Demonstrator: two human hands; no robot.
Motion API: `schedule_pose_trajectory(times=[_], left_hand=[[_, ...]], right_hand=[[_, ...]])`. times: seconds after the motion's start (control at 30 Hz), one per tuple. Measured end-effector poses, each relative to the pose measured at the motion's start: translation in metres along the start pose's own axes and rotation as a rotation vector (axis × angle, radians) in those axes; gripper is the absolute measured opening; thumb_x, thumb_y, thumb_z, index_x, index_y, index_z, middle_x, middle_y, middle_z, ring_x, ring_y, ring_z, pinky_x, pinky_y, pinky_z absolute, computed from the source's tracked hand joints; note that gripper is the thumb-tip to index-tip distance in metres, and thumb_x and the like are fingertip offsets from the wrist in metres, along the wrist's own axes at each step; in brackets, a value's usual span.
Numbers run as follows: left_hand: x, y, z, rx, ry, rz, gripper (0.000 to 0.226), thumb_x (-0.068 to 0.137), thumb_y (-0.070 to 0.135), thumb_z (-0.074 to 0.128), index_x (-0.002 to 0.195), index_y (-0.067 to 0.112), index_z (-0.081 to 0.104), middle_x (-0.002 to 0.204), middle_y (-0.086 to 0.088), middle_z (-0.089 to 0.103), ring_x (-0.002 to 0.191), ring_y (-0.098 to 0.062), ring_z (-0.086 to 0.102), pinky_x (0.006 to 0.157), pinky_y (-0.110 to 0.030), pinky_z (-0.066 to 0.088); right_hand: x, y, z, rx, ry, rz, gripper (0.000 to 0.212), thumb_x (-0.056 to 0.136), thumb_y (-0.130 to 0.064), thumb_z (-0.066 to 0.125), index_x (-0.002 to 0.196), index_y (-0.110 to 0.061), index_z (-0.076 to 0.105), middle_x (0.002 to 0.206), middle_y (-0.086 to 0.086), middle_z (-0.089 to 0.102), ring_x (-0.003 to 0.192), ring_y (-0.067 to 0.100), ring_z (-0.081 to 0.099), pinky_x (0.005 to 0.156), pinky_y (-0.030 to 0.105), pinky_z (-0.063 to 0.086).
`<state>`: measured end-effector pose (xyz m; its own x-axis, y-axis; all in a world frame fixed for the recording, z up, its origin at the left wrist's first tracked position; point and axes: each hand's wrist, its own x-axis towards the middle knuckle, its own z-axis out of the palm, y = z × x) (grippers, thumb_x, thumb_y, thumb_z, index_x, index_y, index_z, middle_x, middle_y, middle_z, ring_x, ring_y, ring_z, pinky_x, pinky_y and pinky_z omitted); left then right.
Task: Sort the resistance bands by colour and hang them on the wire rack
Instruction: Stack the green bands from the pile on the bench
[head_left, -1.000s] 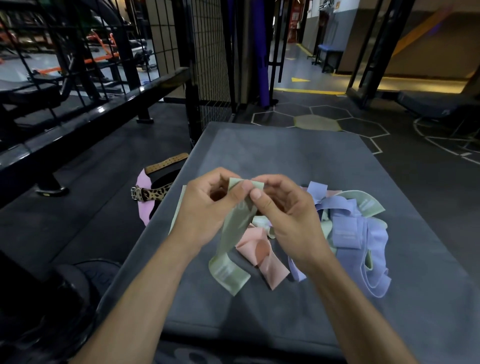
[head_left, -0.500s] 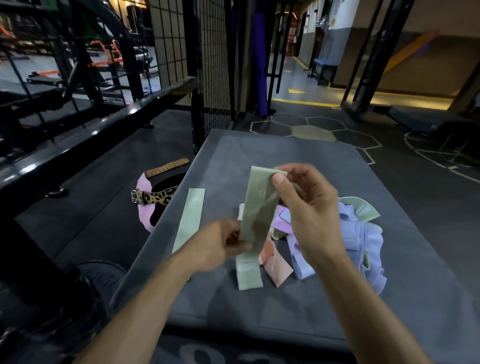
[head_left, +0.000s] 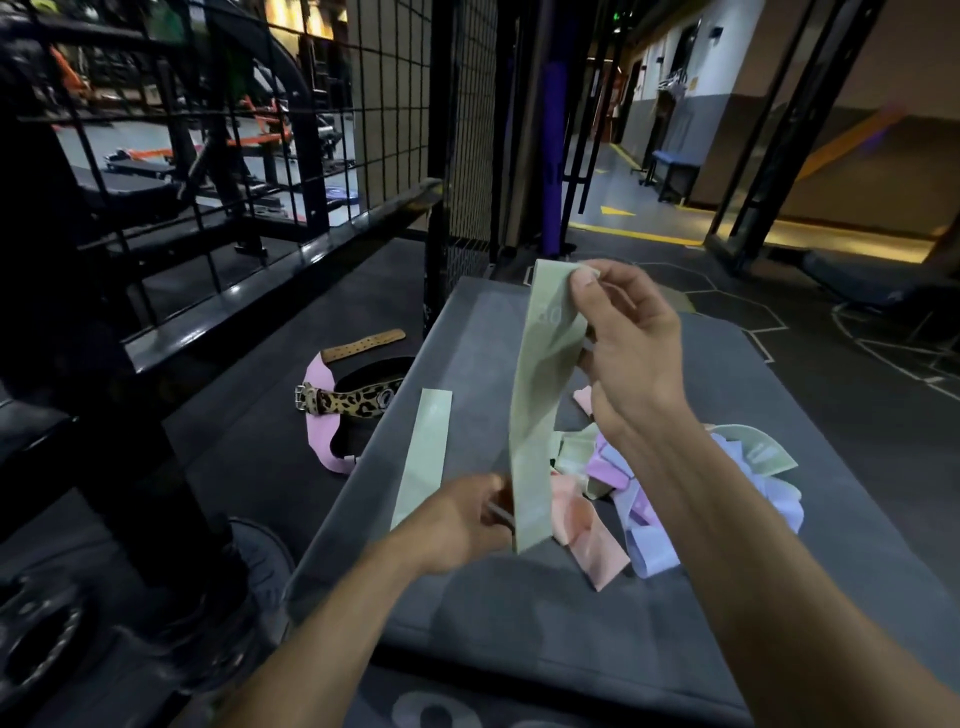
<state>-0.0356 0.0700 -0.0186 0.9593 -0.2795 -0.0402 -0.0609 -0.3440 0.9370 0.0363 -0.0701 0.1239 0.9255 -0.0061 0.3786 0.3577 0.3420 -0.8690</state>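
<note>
Green resistance band (head_left: 540, 410), flat matte rubbery strip with faint print, is stretched upright mid-frame between both hands: right hand (head_left: 628, 353) pinches its top end, left hand (head_left: 467, 517) grips near the bottom, though those fingers are mostly hidden behind it. Another green band (head_left: 423, 457) lies flat on the grey, felt-like tabletop (head_left: 545, 623). Right of centre, a tangled pile of bands (head_left: 649, 493), pink, lilac, green, partly blocked by the right forearm.

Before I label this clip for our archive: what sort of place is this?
Most likely a gym: a weight bench stands behind the wire rack, a lifting belt lies on the floor, and resistance bands are heaped on the padded platform.
</note>
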Motion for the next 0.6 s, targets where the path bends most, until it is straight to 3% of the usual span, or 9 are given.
schedule_pose_trajectory(times=[0.17, 0.23, 0.27, 0.33, 0.4, 0.53, 0.6], left_hand=[[-0.004, -0.005, -0.015, 0.048, 0.074, -0.031, 0.027, 0.082, 0.039, 0.069, 0.109, 0.032, 0.069, 0.094, 0.011, 0.072, 0.081, -0.011, 0.068, 0.08, -0.031, 0.056], [-0.005, -0.005, -0.021, 0.047, 0.089, -0.049, 0.027, 0.088, 0.031, 0.07, 0.115, 0.032, 0.069, 0.094, 0.011, 0.072, 0.068, 0.001, 0.066, 0.065, -0.019, 0.055], [-0.005, -0.006, -0.024, 0.033, 0.08, -0.068, 0.028, 0.088, 0.03, 0.07, 0.116, 0.034, 0.068, 0.095, 0.011, 0.073, 0.069, 0.0, 0.068, 0.066, -0.02, 0.056], [-0.004, -0.012, -0.031, 0.044, 0.123, -0.106, 0.024, 0.086, 0.034, 0.069, 0.109, 0.04, 0.068, 0.101, 0.015, 0.074, 0.088, -0.014, 0.072, 0.085, -0.038, 0.059], [-0.006, -0.016, -0.041, 0.123, 0.199, -0.131, 0.011, 0.092, 0.028, 0.066, 0.098, 0.036, 0.07, 0.095, 0.017, 0.073, 0.088, -0.011, 0.07, 0.09, -0.04, 0.057], [-0.012, -0.03, -0.06, 0.114, 0.336, -0.194, 0.013, 0.092, 0.024, 0.061, 0.082, 0.02, 0.068, 0.077, 0.004, 0.073, 0.069, -0.019, 0.071, 0.075, -0.042, 0.061], [-0.017, -0.035, -0.07, 0.064, 0.396, -0.235, 0.012, 0.092, 0.016, 0.065, 0.081, 0.017, 0.069, 0.068, 0.001, 0.07, 0.06, -0.015, 0.066, 0.066, -0.032, 0.058]], right_hand=[[0.014, 0.007, 0.021, -0.035, 0.044, 0.046, 0.012, 0.092, -0.015, 0.071, 0.084, -0.023, 0.069, 0.076, -0.01, 0.069, 0.074, 0.014, 0.057, 0.07, 0.036, 0.041], [0.02, 0.012, 0.029, -0.038, 0.061, 0.081, 0.012, 0.093, -0.017, 0.07, 0.084, -0.023, 0.068, 0.075, -0.011, 0.068, 0.07, 0.01, 0.058, 0.063, 0.033, 0.041], [0.023, 0.015, 0.033, -0.035, 0.062, 0.095, 0.011, 0.094, -0.017, 0.069, 0.084, -0.023, 0.067, 0.074, -0.011, 0.068, 0.067, 0.008, 0.058, 0.058, 0.03, 0.041], [0.029, 0.022, 0.04, -0.017, 0.058, 0.118, 0.012, 0.095, -0.016, 0.067, 0.085, -0.022, 0.066, 0.074, -0.011, 0.067, 0.062, 0.005, 0.059, 0.05, 0.024, 0.043], [0.035, 0.03, 0.047, -0.008, 0.055, 0.138, 0.013, 0.096, -0.015, 0.066, 0.084, -0.022, 0.066, 0.075, -0.009, 0.067, 0.062, 0.005, 0.06, 0.048, 0.023, 0.046], [0.056, 0.057, 0.057, -0.074, 0.041, 0.155, 0.011, 0.095, -0.016, 0.067, 0.086, -0.02, 0.065, 0.077, -0.006, 0.065, 0.066, 0.009, 0.06, 0.053, 0.027, 0.048], [0.068, 0.078, 0.059, -0.126, 0.039, 0.181, 0.011, 0.095, -0.016, 0.068, 0.085, -0.02, 0.065, 0.078, -0.004, 0.065, 0.069, 0.012, 0.06, 0.056, 0.03, 0.049]])
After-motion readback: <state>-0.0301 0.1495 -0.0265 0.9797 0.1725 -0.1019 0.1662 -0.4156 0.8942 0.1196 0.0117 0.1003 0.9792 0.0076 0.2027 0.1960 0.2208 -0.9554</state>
